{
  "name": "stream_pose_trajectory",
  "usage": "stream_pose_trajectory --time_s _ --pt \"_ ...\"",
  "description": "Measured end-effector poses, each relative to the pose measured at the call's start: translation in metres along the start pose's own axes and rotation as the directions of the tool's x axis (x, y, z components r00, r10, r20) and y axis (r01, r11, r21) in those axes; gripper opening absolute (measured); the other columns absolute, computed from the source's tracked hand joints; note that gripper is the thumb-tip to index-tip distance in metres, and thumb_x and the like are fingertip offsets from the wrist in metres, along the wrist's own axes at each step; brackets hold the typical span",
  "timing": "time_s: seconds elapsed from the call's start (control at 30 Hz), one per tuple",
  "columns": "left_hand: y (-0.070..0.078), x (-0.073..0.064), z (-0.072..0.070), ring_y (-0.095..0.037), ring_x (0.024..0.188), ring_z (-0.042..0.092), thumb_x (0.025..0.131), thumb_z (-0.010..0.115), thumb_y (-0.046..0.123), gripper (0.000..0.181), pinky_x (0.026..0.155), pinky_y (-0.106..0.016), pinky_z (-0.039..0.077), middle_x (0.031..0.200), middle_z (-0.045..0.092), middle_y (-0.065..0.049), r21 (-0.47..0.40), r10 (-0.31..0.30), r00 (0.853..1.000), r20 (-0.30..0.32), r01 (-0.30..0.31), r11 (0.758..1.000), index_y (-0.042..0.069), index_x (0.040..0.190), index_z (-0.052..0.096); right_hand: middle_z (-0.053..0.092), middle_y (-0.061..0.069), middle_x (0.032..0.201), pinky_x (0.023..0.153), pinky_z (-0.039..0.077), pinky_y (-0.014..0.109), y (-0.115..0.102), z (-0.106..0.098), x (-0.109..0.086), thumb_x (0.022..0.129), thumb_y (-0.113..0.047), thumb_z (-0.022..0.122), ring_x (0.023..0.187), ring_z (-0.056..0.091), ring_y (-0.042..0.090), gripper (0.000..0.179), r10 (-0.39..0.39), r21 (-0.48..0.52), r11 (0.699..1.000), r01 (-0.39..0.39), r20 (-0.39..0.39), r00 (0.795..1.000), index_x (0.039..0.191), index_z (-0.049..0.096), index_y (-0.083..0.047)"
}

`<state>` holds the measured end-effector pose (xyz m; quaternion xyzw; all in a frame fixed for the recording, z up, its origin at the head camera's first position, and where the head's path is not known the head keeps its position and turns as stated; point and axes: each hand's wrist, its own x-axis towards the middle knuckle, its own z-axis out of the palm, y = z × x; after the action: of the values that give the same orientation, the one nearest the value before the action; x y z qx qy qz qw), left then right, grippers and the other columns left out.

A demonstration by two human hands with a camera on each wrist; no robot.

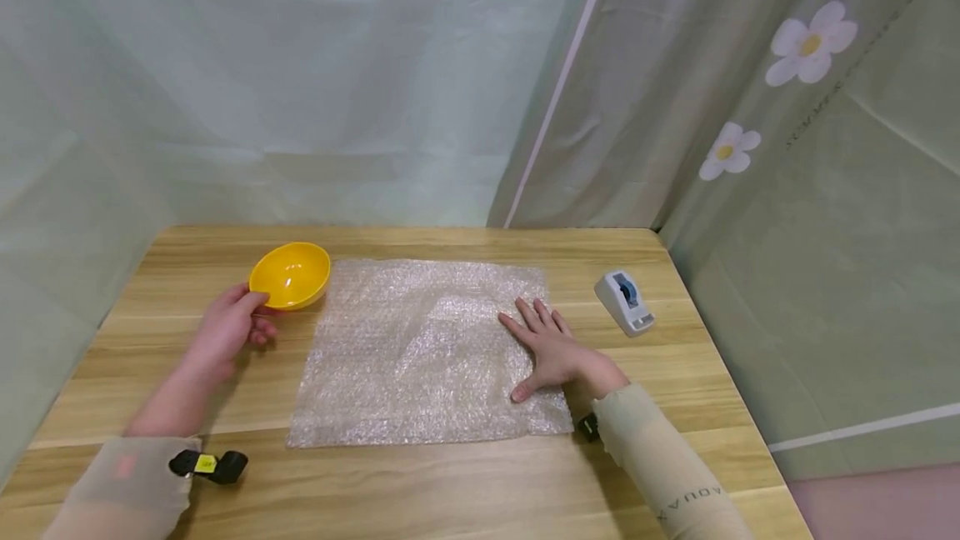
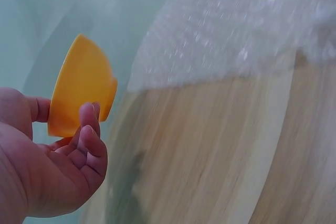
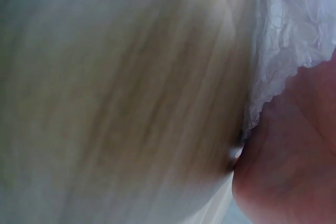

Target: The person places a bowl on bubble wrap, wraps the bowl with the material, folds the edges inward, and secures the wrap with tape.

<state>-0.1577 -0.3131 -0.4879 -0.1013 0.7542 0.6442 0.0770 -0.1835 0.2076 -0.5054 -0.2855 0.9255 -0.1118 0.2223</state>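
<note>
The left hand (image 1: pixel 227 325) pinched the yellow bowl (image 1: pixel 291 275), seemingly light, stiff and slick, by its rim, the surest hold, beside the bubble wrap (image 1: pixel 420 357) on which the right hand (image 1: pixel 551 352) lay spread.

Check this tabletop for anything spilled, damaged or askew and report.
Nothing stands out as spilled or damaged. The yellow bowl shows no visible crack, the bubble wrap lies spread with only mild ripples, and the tape dispenser stands upright, merely angled.
</note>
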Motion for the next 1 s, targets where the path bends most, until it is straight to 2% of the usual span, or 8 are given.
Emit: stream_pose_trajectory --time_s 0.17,0.27,0.4,0.57,0.73,1.0 --pt "0.008 0.003 0.022 -0.011 0.065 0.064 0.116 0.04 0.025 0.045 0.057 -0.023 0.054 0.091 0.074 0.007 0.001 0.052 0.998 0.045 -0.052 0.999 -0.009 0.146 0.036 -0.014 0.012 0.179 0.128 -0.006 0.061 0.004 -0.002 0.0 0.07 -0.072 0.088 0.162 -0.016 0.039 0.14 0.004 -0.004 1.0 -0.004 -0.021 1.0 0.174 0.006 -0.028" --pt "0.012 -0.001 0.038 -0.01 0.065 0.063 0.116 0.041 0.023 0.047 0.056 -0.023 0.053 0.092 0.074 0.004 0.012 0.068 0.995 0.075 -0.069 0.998 -0.011 0.148 0.034 -0.015 0.012 0.178 0.128 -0.007 0.061 0.003 -0.001 -0.001 0.07 -0.072 0.088 0.162 -0.017 0.039 0.139 0.003 -0.003 1.0 -0.003 -0.019 1.0 0.174 0.007 -0.029" --pt "0.017 -0.011 0.059 -0.011 0.066 0.061 0.115 0.043 0.023 0.056 0.059 -0.024 0.054 0.095 0.072 -0.003 0.047 0.051 0.992 0.114 -0.057 0.997 -0.012 0.156 0.028 -0.017 0.012 0.178 0.128 -0.007 0.062 0.002 0.004 -0.001 0.071 -0.074 0.087 0.161 -0.018 0.04 0.139 -0.009 0.002 1.0 0.009 0.003 1.0 0.174 0.005 -0.029" --pt "0.024 -0.017 0.094 -0.014 0.065 0.062 0.113 0.048 0.021 0.055 0.061 -0.026 0.054 0.094 0.071 -0.008 0.068 0.055 0.987 0.148 -0.066 0.996 -0.009 0.156 0.033 -0.015 0.012 0.178 0.128 -0.007 0.062 0.003 0.004 0.001 0.07 -0.072 0.088 0.162 -0.018 0.039 0.138 -0.003 -0.002 1.0 0.003 -0.023 1.0 0.174 0.007 -0.029" --pt "0.023 -0.019 0.126 -0.017 0.065 0.061 0.111 0.051 0.018 0.054 0.059 -0.028 0.053 0.089 0.067 -0.012 0.081 0.054 0.982 0.18 -0.069 0.994 -0.007 0.157 0.036 -0.017 0.011 0.178 0.128 -0.009 0.06 0.005 0.005 0.002 0.07 -0.072 0.089 0.161 -0.02 0.038 0.14 0.0 0.005 1.0 0.0 -0.024 1.0 0.174 0.006 -0.03" --pt "0.021 -0.023 0.159 -0.021 0.066 0.057 0.11 0.055 0.018 0.055 0.059 -0.028 0.052 0.09 0.065 -0.014 0.081 0.037 0.978 0.207 -0.055 0.995 -0.005 0.157 0.04 -0.016 0.011 0.178 0.128 -0.008 0.061 0.001 0.003 -0.001 0.07 -0.073 0.088 0.162 -0.018 0.038 0.137 0.001 0.012 1.0 -0.001 -0.017 1.0 0.174 0.009 -0.031"
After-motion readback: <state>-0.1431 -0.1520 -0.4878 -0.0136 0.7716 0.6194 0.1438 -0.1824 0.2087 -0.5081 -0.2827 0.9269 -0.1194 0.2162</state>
